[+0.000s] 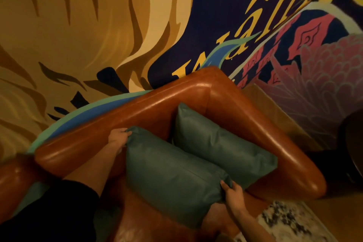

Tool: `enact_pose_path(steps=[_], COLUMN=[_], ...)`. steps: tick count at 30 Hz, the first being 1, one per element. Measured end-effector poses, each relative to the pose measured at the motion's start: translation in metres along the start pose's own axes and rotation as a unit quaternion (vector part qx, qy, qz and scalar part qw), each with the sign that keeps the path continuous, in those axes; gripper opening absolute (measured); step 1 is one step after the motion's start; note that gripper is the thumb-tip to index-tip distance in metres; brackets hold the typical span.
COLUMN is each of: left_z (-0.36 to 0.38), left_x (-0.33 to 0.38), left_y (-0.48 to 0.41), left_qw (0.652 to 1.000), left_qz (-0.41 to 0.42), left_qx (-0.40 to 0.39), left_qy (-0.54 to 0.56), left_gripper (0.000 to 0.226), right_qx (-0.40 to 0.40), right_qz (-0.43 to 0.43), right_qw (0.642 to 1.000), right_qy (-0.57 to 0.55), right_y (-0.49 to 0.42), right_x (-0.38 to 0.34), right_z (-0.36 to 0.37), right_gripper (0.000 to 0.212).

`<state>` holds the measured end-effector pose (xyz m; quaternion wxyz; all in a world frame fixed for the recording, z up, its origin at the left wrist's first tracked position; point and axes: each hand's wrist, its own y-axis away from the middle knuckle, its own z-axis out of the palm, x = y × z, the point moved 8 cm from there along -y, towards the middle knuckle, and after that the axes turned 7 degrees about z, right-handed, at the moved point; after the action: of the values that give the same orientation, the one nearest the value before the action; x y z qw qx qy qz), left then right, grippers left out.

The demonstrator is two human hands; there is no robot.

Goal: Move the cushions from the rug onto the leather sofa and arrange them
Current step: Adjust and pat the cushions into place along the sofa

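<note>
A brown leather sofa point(137, 110) fills the middle of the head view, seen from above at its corner. Two green cushions lie on its seat. The far green cushion point(222, 143) leans against the armrest on the right. The near green cushion point(172, 175) lies beside it, touching it. My left hand point(117, 138) grips the near cushion's top left corner by the backrest. My right hand point(233, 192) pinches its lower right corner.
A painted mural wall point(78, 35) rises right behind the sofa. A patterned black-and-white rug point(290, 222) shows at the lower right on a wooden floor point(279, 112). A dark round object point(351, 143) stands at the right edge.
</note>
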<state>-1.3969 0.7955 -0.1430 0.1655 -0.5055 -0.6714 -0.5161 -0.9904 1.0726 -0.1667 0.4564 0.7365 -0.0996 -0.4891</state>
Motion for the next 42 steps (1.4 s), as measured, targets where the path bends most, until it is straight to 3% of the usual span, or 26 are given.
enact_pose_path(steps=[6,10,12,14,17,19,23,30,34,42], left_z=[0.000,-0.015,-0.025,-0.036,-0.044,-0.046,-0.033,-0.040,-0.056,-0.104], left_x=[-0.002,0.031,0.044,0.056,0.072,0.076,0.067,-0.010,-0.052,-0.135], left_y=[0.003,0.031,0.040,0.055,0.083,0.107,0.160,0.263,0.328,0.443], left_qw=[1.000,0.977,0.980,0.986,0.980,0.979,0.972,0.986,0.978,0.932], left_qz=[-0.011,0.017,0.019,0.041,0.101,0.134,0.194,0.142,0.093,0.091], left_qx=[0.002,-0.068,-0.075,-0.059,-0.034,-0.003,0.008,0.085,0.166,0.274], left_qy=[-0.016,-0.201,-0.184,-0.151,-0.166,-0.156,-0.132,-0.030,0.087,0.218], left_gripper=[0.029,0.046,0.058,0.054,0.037,0.032,0.025,0.013,0.017,0.009], right_qx=[-0.021,-0.024,-0.024,-0.020,-0.034,-0.057,-0.170,-0.385,-0.443,-0.522], right_qz=[0.005,-0.044,-0.076,-0.103,-0.156,-0.238,-0.348,-0.287,-0.241,-0.218], right_qw=[1.000,0.997,0.992,0.983,0.959,0.924,0.869,0.823,0.810,0.758], right_qy=[-0.016,0.060,0.100,0.149,0.234,0.293,0.306,0.302,0.300,0.325], right_y=[-0.006,-0.004,0.001,0.003,0.000,0.011,0.056,0.123,0.149,0.248], right_x=[0.003,-0.003,-0.008,-0.015,-0.038,-0.067,-0.114,-0.086,-0.059,0.031], right_z=[0.000,-0.007,-0.010,-0.013,-0.003,0.018,0.079,0.153,0.164,0.180], right_gripper=[0.015,0.009,0.010,0.023,0.051,0.060,0.038,0.019,0.022,0.024])
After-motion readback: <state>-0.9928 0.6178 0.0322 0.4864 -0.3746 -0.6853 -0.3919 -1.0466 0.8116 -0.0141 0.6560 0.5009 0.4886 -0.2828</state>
